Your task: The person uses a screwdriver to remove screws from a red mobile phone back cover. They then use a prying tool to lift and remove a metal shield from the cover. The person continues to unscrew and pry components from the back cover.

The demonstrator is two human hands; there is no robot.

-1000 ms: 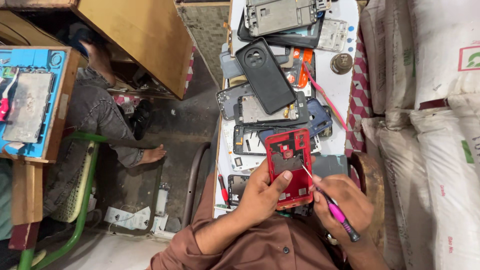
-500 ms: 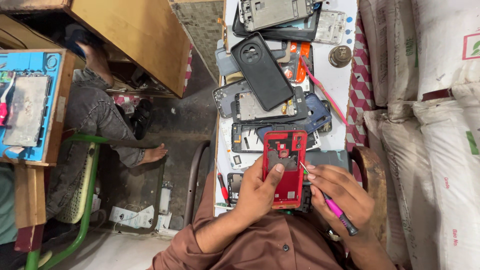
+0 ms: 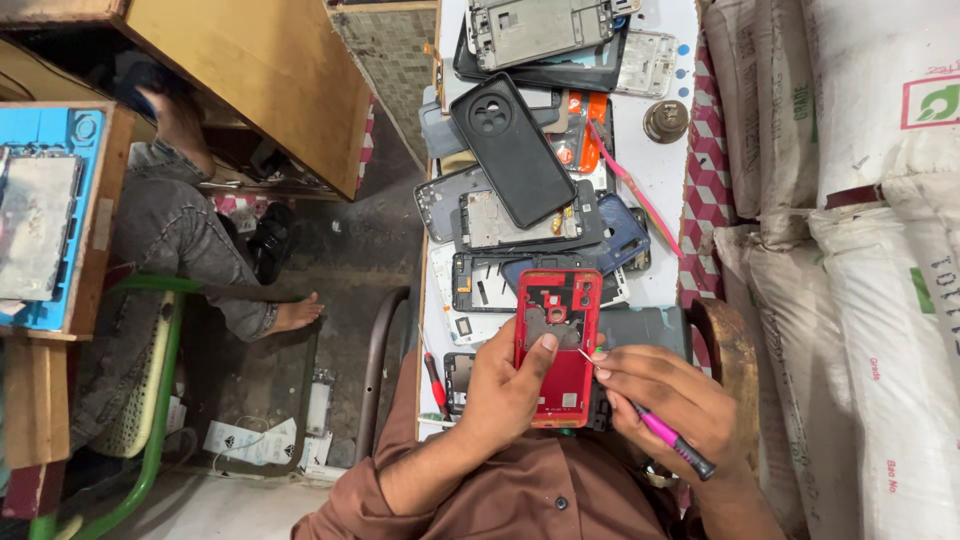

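Two hands are busy over a narrow white table [image 3: 660,170] piled with phone parts. The left hand [image 3: 505,385] grips a red phone frame [image 3: 556,345], thumb pressed on its face near the middle, fingers wrapped behind where I can't see them. The right hand [image 3: 665,395], at about 3 o'clock from the frame, pinches a pink-handled screwdriver [image 3: 672,440]; its thin metal tip touches the frame's right edge. The frame's lower end is partly covered by both hands. At 12 o'clock sits a stack of frames and back covers topped by a black case [image 3: 512,150], most of them overlapped and hard to sort out. Another person [image 3: 170,250] sits off at 9 o'clock, mostly hidden under a wooden bench [image 3: 250,70].
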